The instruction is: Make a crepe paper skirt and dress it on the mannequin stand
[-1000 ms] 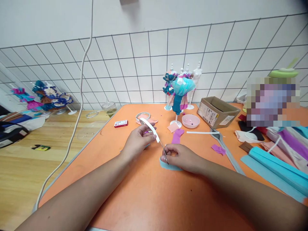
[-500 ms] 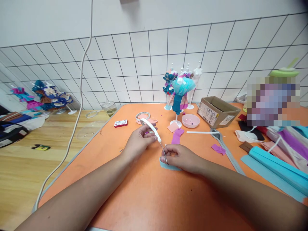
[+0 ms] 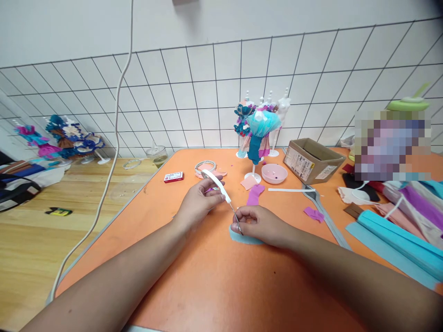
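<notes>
My left hand (image 3: 197, 203) is closed on the white handles of a small pair of scissors (image 3: 221, 191), whose metal blades point down toward my right hand. My right hand (image 3: 258, 225) lies on the orange table (image 3: 207, 286) with its fingers curled over a strip of light blue crepe paper (image 3: 242, 238). The blade tips meet that strip at my right fingertips. A purple paper piece (image 3: 255, 195) lies just beyond my hands.
Small dress forms with crepe dresses (image 3: 258, 129) stand at the back, beside a pink bowl (image 3: 274, 174) and a cardboard box (image 3: 311, 161). Blue crepe rolls (image 3: 398, 240) lie at right. A tape ring (image 3: 205, 167) and a small red box (image 3: 173, 177) sit at left. A white cable (image 3: 114, 138) hangs down.
Nearly nothing has moved. The scissors and my left hand shift very slightly; my right hand stays on the blue strip.
</notes>
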{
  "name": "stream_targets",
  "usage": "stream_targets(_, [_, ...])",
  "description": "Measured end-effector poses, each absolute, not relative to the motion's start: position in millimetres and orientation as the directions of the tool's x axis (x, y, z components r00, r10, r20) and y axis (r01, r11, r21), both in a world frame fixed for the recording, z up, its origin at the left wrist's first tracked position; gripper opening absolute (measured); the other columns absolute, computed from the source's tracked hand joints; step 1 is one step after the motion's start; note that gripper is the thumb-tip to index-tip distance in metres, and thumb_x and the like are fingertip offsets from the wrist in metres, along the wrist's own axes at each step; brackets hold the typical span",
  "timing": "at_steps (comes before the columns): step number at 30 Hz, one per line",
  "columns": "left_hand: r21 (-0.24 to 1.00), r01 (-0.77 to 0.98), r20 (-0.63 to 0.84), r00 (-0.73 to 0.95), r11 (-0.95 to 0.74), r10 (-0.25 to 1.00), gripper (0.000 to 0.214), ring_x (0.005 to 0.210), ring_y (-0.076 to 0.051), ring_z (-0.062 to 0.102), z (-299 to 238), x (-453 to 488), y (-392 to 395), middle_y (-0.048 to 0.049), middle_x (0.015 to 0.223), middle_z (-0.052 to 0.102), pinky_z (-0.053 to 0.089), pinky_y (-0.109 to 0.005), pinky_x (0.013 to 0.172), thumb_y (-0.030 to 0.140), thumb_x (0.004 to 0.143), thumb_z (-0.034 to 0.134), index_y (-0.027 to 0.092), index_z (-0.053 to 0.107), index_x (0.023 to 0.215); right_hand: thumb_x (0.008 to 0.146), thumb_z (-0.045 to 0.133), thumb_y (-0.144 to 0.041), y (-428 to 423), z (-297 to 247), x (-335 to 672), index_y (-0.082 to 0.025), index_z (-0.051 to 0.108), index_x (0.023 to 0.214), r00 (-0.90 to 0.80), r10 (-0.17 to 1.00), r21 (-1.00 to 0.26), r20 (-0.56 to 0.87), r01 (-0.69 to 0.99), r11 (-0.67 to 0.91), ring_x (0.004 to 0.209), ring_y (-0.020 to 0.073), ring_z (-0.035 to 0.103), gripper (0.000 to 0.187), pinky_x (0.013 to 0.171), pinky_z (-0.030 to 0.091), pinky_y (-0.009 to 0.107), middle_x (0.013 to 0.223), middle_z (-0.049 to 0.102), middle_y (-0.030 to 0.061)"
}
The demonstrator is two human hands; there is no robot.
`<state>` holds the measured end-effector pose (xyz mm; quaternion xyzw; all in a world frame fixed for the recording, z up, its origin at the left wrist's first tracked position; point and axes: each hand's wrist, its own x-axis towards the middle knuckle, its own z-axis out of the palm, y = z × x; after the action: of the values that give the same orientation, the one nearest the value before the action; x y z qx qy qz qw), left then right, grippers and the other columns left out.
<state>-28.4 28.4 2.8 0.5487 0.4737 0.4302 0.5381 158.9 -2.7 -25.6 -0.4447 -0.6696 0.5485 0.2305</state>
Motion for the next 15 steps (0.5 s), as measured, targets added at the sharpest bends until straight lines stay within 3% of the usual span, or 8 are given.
stream_targets(15, [0.999, 0.03, -0.04, 0.171, 0.035, 0.984, 0.055, 0.09, -0.02, 0.061, 2.9, -27.9, 29.8, -0.004, 0.088, 0.067, 0.043, -0.028, 0.074, 0.022, 0.066, 0.073, 0.021, 0.058, 0.12, 0.076, 0.065, -0.043, -3.1, -25.7, 159.9, -0.018, 0.063, 0.077, -0.496, 0.846, -0.948, -0.194, 0.317, -0.032, 0.059, 0.0105, 0.049, 0.026, 0.053, 0.033, 0.021, 0.067, 0.06, -0.0006])
